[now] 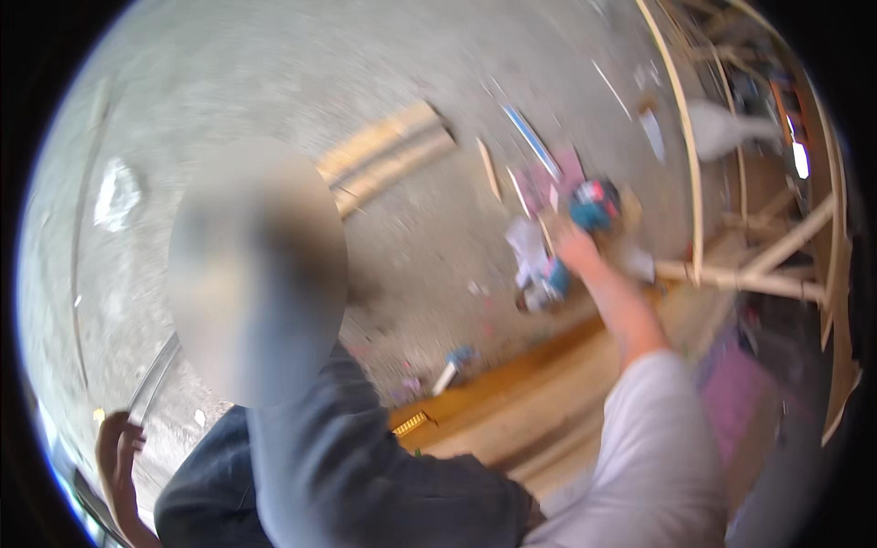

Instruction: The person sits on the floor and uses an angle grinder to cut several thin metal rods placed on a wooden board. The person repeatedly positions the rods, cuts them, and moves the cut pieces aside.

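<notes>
My right hand (575, 245), on a bare arm below a pale sleeve, reaches toward a teal, black and red object (592, 208), perhaps a power tool; blur hides what its fingers hold or touch. Beside it lie white crumpled material (525, 245), a pink sheet (557, 167) and a blue-and-white strip (530, 137). My left hand (121, 449) is at the lower left, fingers loosely bent and nothing visible in them. Dark-clothed parts of a person (356, 429) fill the lower middle, under a large blurred oval.
Wooden boards (393, 142) lie on the concrete floor (365, 64), with a clear plastic scrap (117, 192) at the left. A wooden frame (694, 201) stands at the right. A long timber board (539, 402) runs along the lower right, beside a pink surface (731, 393).
</notes>
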The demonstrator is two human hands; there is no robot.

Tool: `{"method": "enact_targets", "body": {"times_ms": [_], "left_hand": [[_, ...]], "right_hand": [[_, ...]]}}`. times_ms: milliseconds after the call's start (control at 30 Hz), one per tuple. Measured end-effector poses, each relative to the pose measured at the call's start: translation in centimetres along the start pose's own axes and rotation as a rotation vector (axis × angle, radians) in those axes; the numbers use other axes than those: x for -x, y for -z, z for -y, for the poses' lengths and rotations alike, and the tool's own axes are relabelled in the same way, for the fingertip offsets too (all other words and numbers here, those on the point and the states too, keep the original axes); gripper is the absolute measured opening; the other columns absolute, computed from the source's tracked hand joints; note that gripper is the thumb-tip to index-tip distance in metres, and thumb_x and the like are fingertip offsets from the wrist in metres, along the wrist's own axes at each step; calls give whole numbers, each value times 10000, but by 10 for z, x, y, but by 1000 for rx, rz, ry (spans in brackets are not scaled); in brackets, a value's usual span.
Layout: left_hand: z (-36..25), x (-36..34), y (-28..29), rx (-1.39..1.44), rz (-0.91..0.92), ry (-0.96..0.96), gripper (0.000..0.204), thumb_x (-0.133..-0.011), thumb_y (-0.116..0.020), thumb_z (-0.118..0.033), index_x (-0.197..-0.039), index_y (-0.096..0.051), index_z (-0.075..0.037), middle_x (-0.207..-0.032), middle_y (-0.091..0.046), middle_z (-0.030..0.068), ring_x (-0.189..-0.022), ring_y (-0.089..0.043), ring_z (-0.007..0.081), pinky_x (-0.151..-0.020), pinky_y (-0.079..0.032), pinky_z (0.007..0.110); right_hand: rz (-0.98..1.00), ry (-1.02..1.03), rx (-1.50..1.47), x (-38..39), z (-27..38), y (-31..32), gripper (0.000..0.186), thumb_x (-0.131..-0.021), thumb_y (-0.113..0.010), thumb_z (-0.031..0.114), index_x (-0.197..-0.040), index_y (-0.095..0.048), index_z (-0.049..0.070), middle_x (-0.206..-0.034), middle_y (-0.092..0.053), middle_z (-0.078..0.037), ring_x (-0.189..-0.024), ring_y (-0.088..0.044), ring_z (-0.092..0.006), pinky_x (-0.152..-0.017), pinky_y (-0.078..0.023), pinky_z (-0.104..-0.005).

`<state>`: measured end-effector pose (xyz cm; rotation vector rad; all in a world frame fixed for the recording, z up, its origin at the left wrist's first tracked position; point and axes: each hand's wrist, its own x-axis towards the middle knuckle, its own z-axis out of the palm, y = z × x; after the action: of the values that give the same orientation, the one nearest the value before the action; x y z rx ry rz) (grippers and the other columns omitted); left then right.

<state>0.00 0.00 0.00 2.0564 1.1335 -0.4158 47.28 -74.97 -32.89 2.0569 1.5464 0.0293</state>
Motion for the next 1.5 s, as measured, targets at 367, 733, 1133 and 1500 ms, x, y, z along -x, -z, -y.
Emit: {"method": "enact_targets", "body": {"times_ms": [367,733,1133,1500], "left_hand": [[-125,45,-5,260,84,-404,381,-898,-636,-214,-1207,-572,1,-970,-649,67,-887,-603,154,-813,-470,298],[-172,52,-42,-160,177,-565,320,-837,-656,-119,-1129,-617,5,-904,-676,113,-835,-656,202,-780,-509,315],[-123,58,-28,-186,132,-439,357,-843,-674,-212,-1117,-622,11,-897,-693,146,-823,-681,273,-745,-517,369],[-138,54,-34,-198,146,-486,370,-847,-663,-222,-1134,-612,5,-896,-695,155,-848,-678,302,-750,-508,384]], "right_hand": [[980,-69,-658,-22,-23,197,408,-635,-709,306,-996,-680,119,-1013,-690,-142,-983,-645,-318,-841,-506,-436],[97,-816,-1870,-42,51,306,451,-856,-710,371,-1070,-518,23,-809,-634,-112,-641,-644,-222,-592,-530,-346],[-237,-1065,-2497,-102,120,370,226,-862,-671,186,-1004,-575,38,-867,-681,-133,-636,-615,-153,-574,-514,-298],[-33,-875,-2359,-111,170,340,216,-803,-695,107,-970,-656,-25,-800,-673,-101,-675,-643,-170,-658,-530,-305]]}}
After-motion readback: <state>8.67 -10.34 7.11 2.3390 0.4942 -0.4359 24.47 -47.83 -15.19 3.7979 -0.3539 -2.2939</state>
